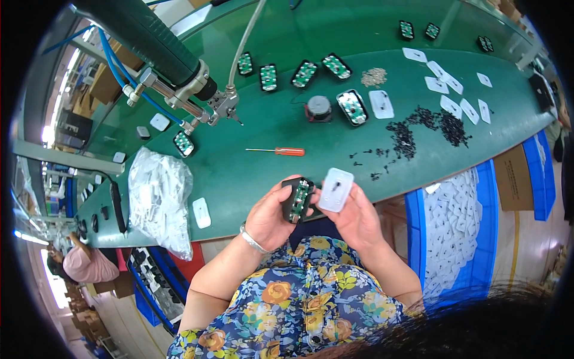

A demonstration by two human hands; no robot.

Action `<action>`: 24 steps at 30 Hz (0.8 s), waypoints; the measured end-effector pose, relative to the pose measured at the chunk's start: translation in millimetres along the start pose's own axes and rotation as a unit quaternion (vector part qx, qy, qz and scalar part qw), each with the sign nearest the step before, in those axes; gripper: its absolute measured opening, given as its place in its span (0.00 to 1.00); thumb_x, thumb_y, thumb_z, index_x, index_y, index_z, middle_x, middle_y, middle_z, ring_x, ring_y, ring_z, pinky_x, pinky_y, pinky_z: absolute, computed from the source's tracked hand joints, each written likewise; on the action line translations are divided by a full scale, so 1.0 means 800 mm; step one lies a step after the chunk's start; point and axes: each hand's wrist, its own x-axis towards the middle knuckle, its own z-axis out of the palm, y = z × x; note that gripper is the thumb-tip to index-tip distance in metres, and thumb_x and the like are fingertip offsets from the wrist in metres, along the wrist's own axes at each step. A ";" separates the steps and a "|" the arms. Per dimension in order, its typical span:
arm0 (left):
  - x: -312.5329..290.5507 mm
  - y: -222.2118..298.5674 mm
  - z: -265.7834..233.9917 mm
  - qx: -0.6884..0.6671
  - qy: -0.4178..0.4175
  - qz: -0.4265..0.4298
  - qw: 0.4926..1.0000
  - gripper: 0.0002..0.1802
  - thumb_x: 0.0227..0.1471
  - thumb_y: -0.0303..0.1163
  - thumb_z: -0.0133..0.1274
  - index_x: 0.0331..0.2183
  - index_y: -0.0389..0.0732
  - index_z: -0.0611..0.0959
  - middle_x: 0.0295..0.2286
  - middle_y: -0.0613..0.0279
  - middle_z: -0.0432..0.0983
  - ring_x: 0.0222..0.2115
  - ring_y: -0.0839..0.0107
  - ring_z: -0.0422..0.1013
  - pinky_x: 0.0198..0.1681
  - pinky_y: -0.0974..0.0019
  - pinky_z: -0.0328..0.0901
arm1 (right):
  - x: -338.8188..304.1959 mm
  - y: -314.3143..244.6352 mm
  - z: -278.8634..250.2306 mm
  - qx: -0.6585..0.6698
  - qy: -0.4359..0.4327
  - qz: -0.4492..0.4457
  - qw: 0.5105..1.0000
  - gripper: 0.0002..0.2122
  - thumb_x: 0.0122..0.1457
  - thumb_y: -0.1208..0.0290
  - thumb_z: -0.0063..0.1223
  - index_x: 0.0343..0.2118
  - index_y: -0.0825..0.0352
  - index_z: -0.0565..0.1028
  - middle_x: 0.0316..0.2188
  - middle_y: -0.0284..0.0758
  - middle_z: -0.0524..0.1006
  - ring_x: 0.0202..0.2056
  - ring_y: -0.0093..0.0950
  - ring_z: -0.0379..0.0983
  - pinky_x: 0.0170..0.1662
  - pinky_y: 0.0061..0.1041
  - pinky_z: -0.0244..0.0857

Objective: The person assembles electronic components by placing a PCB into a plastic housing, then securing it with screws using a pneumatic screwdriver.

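My left hand (269, 218) is closed round a small black case with a green circuit board (301, 197) showing in its open side. Close beside it on the right, my right hand (360, 221) grips a white plastic cover (336, 189) with rounded corners. A small dark part sits on the middle of that cover. Case and cover are held a little apart, over the near edge of the green table. Beyond my hands lies a screwdriver (290, 152) with an orange-red handle, its shaft pointing left.
An electric screwdriver on an arm (206, 90) hangs at upper left. Several open black cases (268, 78) line the green table (239, 173). Black small parts (403, 140) and white covers (450, 107) lie at right. A plastic bag (160, 200) sits left; a blue bin (415, 239) stands below right.
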 end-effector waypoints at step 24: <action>-0.016 0.013 -0.044 0.653 0.192 0.274 0.680 0.38 0.34 0.33 0.61 0.48 0.36 0.64 0.36 0.48 0.70 0.33 0.63 0.72 0.34 0.68 0.67 | 0.041 0.084 0.041 -0.144 -0.203 0.024 0.968 0.33 0.57 0.46 0.19 0.57 0.66 0.34 0.55 0.40 0.46 0.56 0.30 0.44 0.57 0.30 0.41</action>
